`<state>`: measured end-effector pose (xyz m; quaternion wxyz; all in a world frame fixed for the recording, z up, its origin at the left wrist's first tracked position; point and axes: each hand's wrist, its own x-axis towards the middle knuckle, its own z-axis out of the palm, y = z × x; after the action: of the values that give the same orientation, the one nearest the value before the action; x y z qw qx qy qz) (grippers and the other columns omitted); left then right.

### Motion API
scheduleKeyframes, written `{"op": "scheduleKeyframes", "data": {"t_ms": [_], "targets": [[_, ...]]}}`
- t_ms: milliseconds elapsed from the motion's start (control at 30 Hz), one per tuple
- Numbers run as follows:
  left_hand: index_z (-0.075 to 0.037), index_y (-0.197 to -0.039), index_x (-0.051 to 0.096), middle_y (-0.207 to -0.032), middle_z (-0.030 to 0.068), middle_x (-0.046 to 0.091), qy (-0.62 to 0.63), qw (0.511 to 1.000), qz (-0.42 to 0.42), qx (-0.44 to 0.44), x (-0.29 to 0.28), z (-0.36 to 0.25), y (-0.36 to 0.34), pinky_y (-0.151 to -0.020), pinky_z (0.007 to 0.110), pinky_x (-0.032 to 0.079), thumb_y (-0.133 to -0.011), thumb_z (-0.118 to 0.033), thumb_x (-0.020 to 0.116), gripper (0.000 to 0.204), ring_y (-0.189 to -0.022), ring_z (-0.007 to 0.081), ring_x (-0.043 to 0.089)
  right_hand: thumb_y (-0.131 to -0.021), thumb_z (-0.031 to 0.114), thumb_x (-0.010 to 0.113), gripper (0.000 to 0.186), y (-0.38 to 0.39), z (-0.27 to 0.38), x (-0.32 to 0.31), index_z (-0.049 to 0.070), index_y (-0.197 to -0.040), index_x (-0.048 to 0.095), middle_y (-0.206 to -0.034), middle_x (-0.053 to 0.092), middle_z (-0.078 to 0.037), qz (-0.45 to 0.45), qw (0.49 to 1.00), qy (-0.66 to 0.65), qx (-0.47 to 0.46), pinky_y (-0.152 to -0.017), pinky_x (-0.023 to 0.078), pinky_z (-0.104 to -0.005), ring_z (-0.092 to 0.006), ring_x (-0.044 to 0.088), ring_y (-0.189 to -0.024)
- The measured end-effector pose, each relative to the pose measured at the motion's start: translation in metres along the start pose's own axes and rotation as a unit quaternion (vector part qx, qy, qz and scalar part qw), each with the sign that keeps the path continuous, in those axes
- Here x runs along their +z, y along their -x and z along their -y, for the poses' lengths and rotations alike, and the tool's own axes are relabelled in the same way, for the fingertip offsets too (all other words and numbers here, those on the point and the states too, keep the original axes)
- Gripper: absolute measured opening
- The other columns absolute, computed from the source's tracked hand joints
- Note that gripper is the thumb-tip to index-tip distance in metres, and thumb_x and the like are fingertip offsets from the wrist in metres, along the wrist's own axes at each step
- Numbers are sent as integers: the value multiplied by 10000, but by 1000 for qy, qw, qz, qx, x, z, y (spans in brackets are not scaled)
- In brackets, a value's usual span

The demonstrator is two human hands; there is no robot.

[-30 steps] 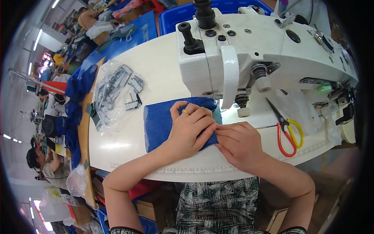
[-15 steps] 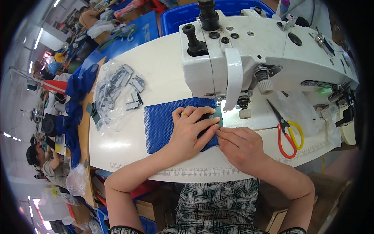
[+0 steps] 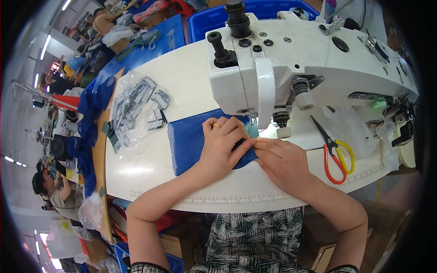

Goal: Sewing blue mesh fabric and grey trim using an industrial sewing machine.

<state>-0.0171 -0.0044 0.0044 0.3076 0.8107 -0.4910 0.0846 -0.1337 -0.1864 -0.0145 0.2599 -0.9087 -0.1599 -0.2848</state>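
Note:
A piece of blue mesh fabric (image 3: 189, 141) lies on the white table, its far right edge beneath the needle area of a white sewing machine (image 3: 291, 59). A green strip (image 3: 252, 130) runs along the fabric's right edge. My left hand (image 3: 224, 144) rests on the mesh with fingers bent, thumb and fingertips pressing the edge by the strip. Beside it, my right hand (image 3: 281, 161) pinches the same right edge of the fabric, its fingertips meeting my left thumb. What lies under the fingertips is partly hidden.
Scissors (image 3: 334, 150) with red and yellow handles lie to the right. A clear plastic bag (image 3: 136, 113) with grey and dark labels is at the left. A ruler strip (image 3: 227, 199) follows the table's front edge. A blue bin (image 3: 200, 25) stands behind; people work at far left.
Both hands and the mesh's right side have moved slightly away from me, toward the machine. The fabric has turned a little, and more of my right hand's fingers now lie over its edge.

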Motion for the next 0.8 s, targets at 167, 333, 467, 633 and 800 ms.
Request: {"op": "scheduleKeyframes", "data": {"t_ms": [167,333,467,633,800], "targets": [[-64,-919,674,-922,66,644,103,991,59,-67,-1,-13,14,-939,410,370,-940,-172,750,135,-936,252,606,-811,106,718,211,2,5,-4,58,-1014,752,-1084,756,-63,21,999,23,23,-800,596,-361,-231,692,-1075],[-70,-983,706,-1018,58,704,199,975,9,-101,2,-11,15,-956,387,361,-958,-137,728,75,-1037,230,629,-810,120,713,245,1,-1,-3,60,-1041,768,-1100,759,-47,11,999,29,-10,-904,546,-383,-217,687,-1073],[-78,-1093,741,-1202,43,715,51,998,23,-12,-4,-12,7,-986,394,333,-991,-133,680,130,-1092,208,619,-806,116,709,253,2,1,-3,57,-1044,771,-1109,762,-37,25,998,51,-6,-935,509,-390,-198,681,-1061],[-99,-1175,765,-1266,27,700,3,998,59,-20,-9,-15,6,-998,405,313,-997,-160,678,208,-1127,190,612,-798,115,715,264,4,4,-4,34,-1045,762,-1105,752,-43,15,998,63,-15,-915,505,-392,-198,665,-1006],[-86,-1118,768,-1208,42,658,-2,998,65,-5,-8,-11,4,-1006,448,330,-984,-197,684,193,-1100,236,593,-793,122,722,268,4,5,-3,18,-1037,757,-1107,740,-54,12,997,77,-25,-896,500,-392,-205,651,-987]]}}
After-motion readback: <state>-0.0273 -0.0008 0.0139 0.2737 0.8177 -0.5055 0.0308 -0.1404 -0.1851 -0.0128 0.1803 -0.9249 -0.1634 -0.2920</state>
